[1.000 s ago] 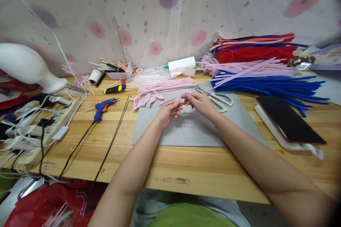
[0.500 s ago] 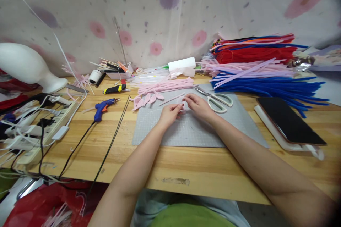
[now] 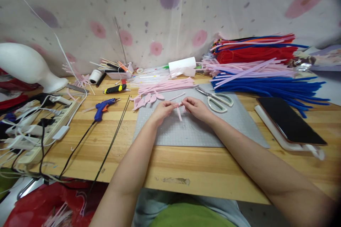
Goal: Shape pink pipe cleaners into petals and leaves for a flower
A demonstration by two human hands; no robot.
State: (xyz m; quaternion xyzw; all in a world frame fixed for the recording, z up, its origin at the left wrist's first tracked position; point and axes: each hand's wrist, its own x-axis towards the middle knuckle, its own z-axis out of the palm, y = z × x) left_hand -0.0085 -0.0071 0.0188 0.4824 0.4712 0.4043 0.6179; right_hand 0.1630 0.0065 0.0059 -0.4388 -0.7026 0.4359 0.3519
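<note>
Over the grey cutting mat (image 3: 197,134), my left hand (image 3: 163,110) and my right hand (image 3: 196,108) pinch a light pink pipe cleaner (image 3: 179,114) between them. A bent length of it hangs down between the fingertips. Just beyond my left hand lies a loose pink pipe cleaner piece (image 3: 178,96). Several pink leaf-shaped pieces (image 3: 150,98) rest at the mat's far left corner. Scissors (image 3: 217,101) with pale handles lie to the right of my right hand, blades pointing away.
On the left are a blue glue gun (image 3: 102,109), a yellow-black cutter (image 3: 115,89), two thin dark rods (image 3: 113,136) and a power strip (image 3: 49,131) with cables. Pink pipe cleaners (image 3: 166,85) and blue pipe cleaners (image 3: 271,88) lie behind. A phone (image 3: 290,120) rests at right.
My hands have drawn slightly apart, the left one moving left. The pink pipe cleaner's end now hangs visibly between them.
</note>
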